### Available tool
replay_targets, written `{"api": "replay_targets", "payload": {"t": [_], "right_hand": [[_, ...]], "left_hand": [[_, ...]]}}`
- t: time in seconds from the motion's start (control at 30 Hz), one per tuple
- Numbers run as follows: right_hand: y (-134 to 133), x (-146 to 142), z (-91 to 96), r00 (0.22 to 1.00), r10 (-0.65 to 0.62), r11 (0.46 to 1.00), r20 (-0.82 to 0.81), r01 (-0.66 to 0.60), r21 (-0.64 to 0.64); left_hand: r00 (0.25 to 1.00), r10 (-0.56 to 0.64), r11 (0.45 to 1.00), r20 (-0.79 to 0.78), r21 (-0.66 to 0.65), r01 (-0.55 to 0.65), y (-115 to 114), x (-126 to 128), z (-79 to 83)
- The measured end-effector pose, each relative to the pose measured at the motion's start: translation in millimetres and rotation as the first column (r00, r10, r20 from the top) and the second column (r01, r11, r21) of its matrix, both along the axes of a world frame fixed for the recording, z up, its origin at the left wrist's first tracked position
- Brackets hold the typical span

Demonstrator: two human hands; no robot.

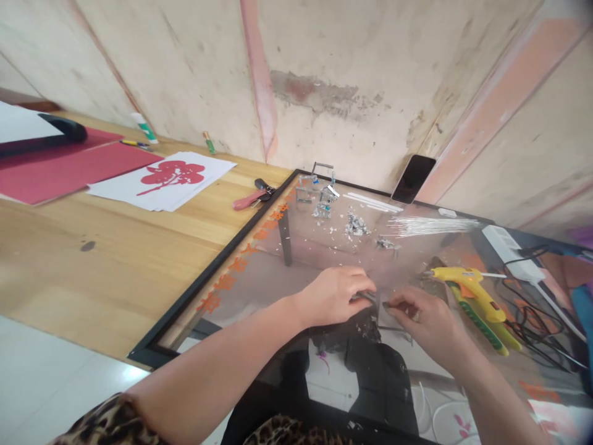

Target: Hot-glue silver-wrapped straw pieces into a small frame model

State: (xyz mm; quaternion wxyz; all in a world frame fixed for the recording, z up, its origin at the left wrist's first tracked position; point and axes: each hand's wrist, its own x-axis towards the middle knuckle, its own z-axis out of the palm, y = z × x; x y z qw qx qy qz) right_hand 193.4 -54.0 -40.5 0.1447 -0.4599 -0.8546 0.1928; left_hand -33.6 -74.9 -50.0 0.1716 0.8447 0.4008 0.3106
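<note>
My left hand [340, 296] is closed over the glass tabletop, with its fingers curled round something thin and greyish that is mostly hidden. Just to its right, my right hand [426, 318] pinches a tiny dark thing too small to name. The fingertips of both hands are close together but apart. Beyond them lies a heap of silvery scraps [356, 224], with small wire-framed pieces [328, 194] farther back. A bundle of thin silver wires [433, 227] rests behind my right hand. Nearest on the right are a yellow glue gun [475, 289] and green-handled pliers [477, 321].
A phone [414, 179] leans against the wall. White glue sticks [373, 202] lie near the back edge; a power strip [512, 252] and tangled cables sit right. The wooden table [115, 272] on the left bears paper with a red cut-out [173, 176] and keys [264, 188].
</note>
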Motion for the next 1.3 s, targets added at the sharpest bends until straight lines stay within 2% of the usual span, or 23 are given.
{"api": "replay_targets", "payload": {"t": [0.1,0.23,0.33,0.47,0.67,0.77,0.9,1.0,1.1,1.17,1.3], "right_hand": [[-10.0,-9.9,10.3,1.000,0.013,0.987,-0.025,-0.017,-0.160],[-14.0,-16.6,11.1,0.994,-0.052,0.941,-0.098,0.016,-0.337],[-12.7,-17.1,8.1,0.980,-0.113,0.911,-0.162,0.037,-0.410],[-13.8,-19.4,9.6,0.958,-0.162,0.891,-0.238,0.039,-0.453],[-12.1,-13.1,17.8,0.928,-0.189,0.795,-0.320,-0.047,-0.605],[-6.9,-2.7,20.5,0.901,-0.199,0.732,-0.387,-0.126,-0.670],[-1.7,6.4,19.2,0.867,-0.236,0.674,-0.438,-0.179,-0.717],[-1.7,5.6,15.8,0.855,-0.264,0.683,-0.447,-0.162,-0.712],[-5.4,-0.1,14.1,0.848,-0.291,0.725,-0.443,-0.107,-0.681],[-9.6,-4.9,15.0,0.849,-0.306,0.759,-0.431,-0.056,-0.649],[-17.3,-12.2,18.7,0.843,-0.322,0.825,-0.430,0.028,-0.564]], "left_hand": [[0.996,-0.089,0.995,-0.018,-0.055,0.088,-5.1,5.6,3.6],[0.991,-0.135,0.979,0.013,-0.150,0.135,-5.7,8.4,7.3],[0.987,-0.113,0.959,0.118,-0.245,0.139,-4.8,8.9,7.1],[0.943,-0.036,0.900,0.331,-0.400,0.174,-7.1,10.8,5.5],[0.890,0.045,0.857,0.453,-0.475,0.198,-7.4,9.3,9.2],[0.860,0.098,0.794,0.500,-0.560,0.235,-1.9,2.3,8.7],[0.871,0.089,0.674,0.483,-0.673,0.304,1.8,-3.2,4.5],[0.868,0.097,0.589,0.486,-0.732,0.344,-0.8,1.6,1.5],[0.855,0.113,0.529,0.507,-0.759,0.380,-4.4,10.2,-1.0],[0.844,0.142,0.516,0.518,-0.766,0.384,-5.4,14.8,-2.7],[0.820,0.223,0.530,0.527,-0.772,0.352,-4.3,17.2,-4.5]]}}
